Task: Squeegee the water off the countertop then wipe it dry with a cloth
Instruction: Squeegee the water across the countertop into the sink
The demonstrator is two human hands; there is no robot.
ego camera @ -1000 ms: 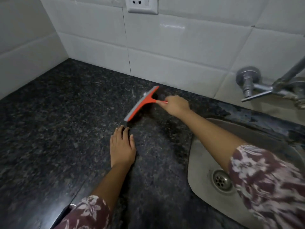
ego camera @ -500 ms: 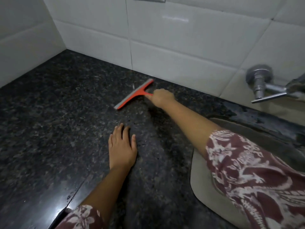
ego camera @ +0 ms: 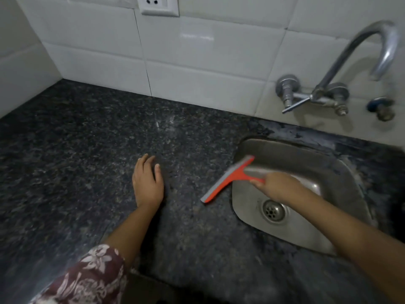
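An orange squeegee (ego camera: 228, 179) with a grey rubber blade lies across the left rim of the steel sink (ego camera: 341, 172), half over the basin. My right hand (ego camera: 278, 186) grips its short handle above the sink. My left hand (ego camera: 148, 182) rests flat, fingers straight, on the dark speckled granite countertop (ego camera: 76, 154) to the left of the squeegee. No cloth is in view.
A wall-mounted chrome tap (ego camera: 328, 93) curves over the sink at the right. White tiles back the counter, with a socket (ego camera: 158, 5) up top. The sink drain (ego camera: 272, 210) shows below my right wrist. The counter's front edge runs along the bottom.
My right hand has dragged the squeegee from the back of the counter near the wall rightward to the sink's edge. My left hand has stayed on the counter.
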